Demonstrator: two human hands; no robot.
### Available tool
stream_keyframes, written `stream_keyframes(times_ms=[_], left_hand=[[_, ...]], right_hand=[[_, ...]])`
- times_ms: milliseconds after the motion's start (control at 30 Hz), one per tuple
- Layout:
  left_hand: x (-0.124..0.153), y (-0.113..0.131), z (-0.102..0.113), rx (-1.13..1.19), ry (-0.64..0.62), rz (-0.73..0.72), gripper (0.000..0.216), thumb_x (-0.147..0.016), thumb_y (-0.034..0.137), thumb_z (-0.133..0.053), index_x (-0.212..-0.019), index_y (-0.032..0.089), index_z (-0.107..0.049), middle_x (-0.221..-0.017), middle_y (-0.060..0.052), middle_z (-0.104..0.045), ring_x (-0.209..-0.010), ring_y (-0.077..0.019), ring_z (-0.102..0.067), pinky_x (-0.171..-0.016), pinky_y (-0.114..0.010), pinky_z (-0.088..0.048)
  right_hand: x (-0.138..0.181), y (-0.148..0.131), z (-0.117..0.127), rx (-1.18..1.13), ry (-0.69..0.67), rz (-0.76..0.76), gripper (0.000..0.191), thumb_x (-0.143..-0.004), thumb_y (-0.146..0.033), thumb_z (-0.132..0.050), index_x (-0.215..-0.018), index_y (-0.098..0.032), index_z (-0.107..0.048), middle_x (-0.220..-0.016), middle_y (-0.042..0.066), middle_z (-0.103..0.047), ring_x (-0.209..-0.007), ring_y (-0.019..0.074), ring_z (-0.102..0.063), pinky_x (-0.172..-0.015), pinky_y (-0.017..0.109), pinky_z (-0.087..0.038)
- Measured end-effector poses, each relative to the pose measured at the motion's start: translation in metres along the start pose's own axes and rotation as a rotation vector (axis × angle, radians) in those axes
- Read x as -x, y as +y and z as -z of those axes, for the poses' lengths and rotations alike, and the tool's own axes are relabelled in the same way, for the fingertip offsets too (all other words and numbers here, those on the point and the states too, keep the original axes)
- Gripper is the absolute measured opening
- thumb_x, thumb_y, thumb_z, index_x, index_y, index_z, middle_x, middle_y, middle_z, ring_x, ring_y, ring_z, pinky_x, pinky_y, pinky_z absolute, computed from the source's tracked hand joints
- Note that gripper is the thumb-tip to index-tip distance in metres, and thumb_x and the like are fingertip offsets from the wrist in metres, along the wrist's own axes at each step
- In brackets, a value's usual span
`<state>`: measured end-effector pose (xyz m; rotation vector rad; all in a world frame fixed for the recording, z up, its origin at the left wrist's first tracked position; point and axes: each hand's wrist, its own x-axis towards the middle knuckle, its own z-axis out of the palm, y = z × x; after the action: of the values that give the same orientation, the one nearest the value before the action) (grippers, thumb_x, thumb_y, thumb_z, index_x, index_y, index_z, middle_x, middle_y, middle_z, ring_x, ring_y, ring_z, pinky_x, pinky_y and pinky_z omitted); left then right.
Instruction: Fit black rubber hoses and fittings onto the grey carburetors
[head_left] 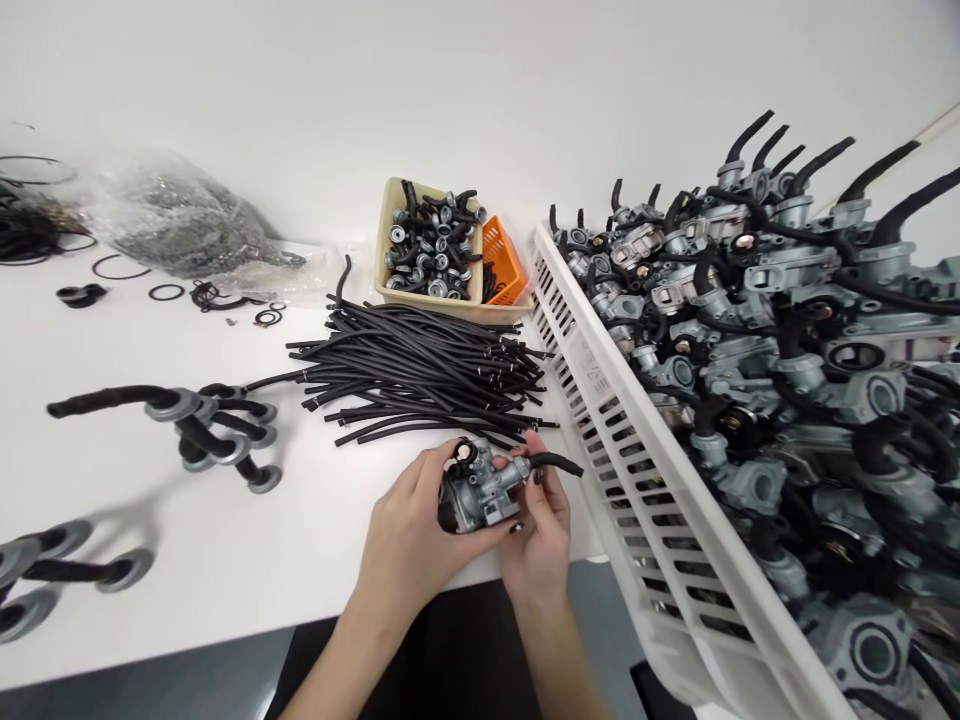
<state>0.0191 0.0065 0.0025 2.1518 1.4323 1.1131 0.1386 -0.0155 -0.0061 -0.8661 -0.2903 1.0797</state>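
Observation:
Near the table's front edge I hold a silver carburetor (480,492) between both hands. My left hand (420,510) is wrapped round its body from the left, thumb along the lower side. The fingers of my right hand (541,530) are closed at its right end, where a short black rubber boot (559,462) sticks out to the right. Part of the carburetor is hidden behind my fingers. Just beyond my hands lies a pile of black rubber hoses (427,365).
A white slatted crate (600,400) on the right is heaped with carburetors (795,370). A cream bin (431,300) of capped black tubes and an orange basket (504,255) stand behind the hoses. At left are capped tubes (217,430), a plastic bag (187,215) and rubber rings (166,292).

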Motion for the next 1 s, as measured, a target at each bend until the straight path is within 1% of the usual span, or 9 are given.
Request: stream_keyframes(times_ms=[100,200,433,633,767,833,1000], left_hand=[[0.0000,0.0006,0.0004,-0.002,0.001,0.002,0.067,-0.067,0.042,-0.078,-0.121,0.021,-0.045,-0.109,-0.009,-0.069,-0.096,-0.0253,-0.070,-0.072,-0.033,-0.060],[-0.0006,0.0011,0.0005,-0.001,0.000,0.000,0.067,-0.067,0.042,-0.078,-0.121,0.021,-0.045,-0.108,-0.008,-0.069,-0.095,-0.0250,-0.070,-0.073,-0.033,-0.060],[-0.0010,0.0000,-0.0007,0.013,-0.003,0.009,0.067,-0.066,0.042,-0.078,-0.121,0.023,-0.045,-0.108,-0.008,-0.068,-0.096,-0.0261,-0.070,-0.073,-0.035,-0.060],[0.0004,-0.0004,-0.0015,0.015,0.013,-0.003,0.066,-0.067,0.043,-0.078,-0.121,0.022,-0.045,-0.107,-0.008,-0.068,-0.095,-0.0262,-0.069,-0.073,-0.035,-0.059],[0.0007,-0.0008,-0.0014,0.019,0.012,-0.007,0.065,-0.068,0.044,-0.077,-0.121,0.022,-0.046,-0.107,-0.008,-0.068,-0.095,-0.0254,-0.069,-0.074,-0.034,-0.059],[0.0007,-0.0010,-0.0014,0.017,0.009,-0.007,0.065,-0.068,0.044,-0.077,-0.121,0.021,-0.046,-0.107,-0.008,-0.068,-0.095,-0.0251,-0.069,-0.074,-0.034,-0.059],[0.0011,-0.0010,-0.0018,0.009,0.009,-0.013,0.067,-0.068,0.044,-0.077,-0.122,0.021,-0.046,-0.107,-0.009,-0.068,-0.095,-0.0255,-0.069,-0.074,-0.034,-0.059]], right_hand=[[-0.0001,0.0010,0.0020,0.018,-0.023,-0.002,0.035,-0.076,-0.034,-0.076,-0.110,-0.028,-0.074,-0.087,0.002,-0.074,-0.086,0.0190,-0.068,-0.085,0.037,-0.050],[-0.0005,0.0021,0.0037,0.042,-0.020,-0.002,0.037,-0.076,-0.035,-0.076,-0.113,-0.027,-0.073,-0.085,0.003,-0.075,-0.086,0.0194,-0.067,-0.086,0.038,-0.049],[-0.0006,0.0005,0.0018,0.060,-0.026,-0.035,0.037,-0.074,-0.038,-0.078,-0.110,-0.026,-0.073,-0.083,0.003,-0.076,-0.083,0.0207,-0.068,-0.083,0.039,-0.050],[-0.0012,-0.0002,0.0011,0.042,-0.011,-0.035,0.038,-0.072,-0.036,-0.081,-0.108,-0.026,-0.074,-0.081,0.002,-0.076,-0.079,0.0196,-0.067,-0.079,0.036,-0.050],[-0.0028,0.0016,0.0024,0.030,-0.008,-0.033,0.033,-0.070,-0.034,-0.082,-0.102,-0.028,-0.076,-0.081,0.001,-0.076,-0.081,0.0175,-0.068,-0.081,0.033,-0.049],[-0.0033,0.0021,0.0028,0.033,-0.005,-0.027,0.031,-0.070,-0.034,-0.083,-0.100,-0.028,-0.077,-0.082,0.001,-0.076,-0.083,0.0175,-0.068,-0.082,0.034,-0.049],[-0.0026,0.0011,0.0034,0.072,-0.014,-0.023,0.035,-0.073,-0.037,-0.080,-0.105,-0.027,-0.075,-0.083,0.002,-0.074,-0.084,0.0189,-0.067,-0.087,0.038,-0.049]])
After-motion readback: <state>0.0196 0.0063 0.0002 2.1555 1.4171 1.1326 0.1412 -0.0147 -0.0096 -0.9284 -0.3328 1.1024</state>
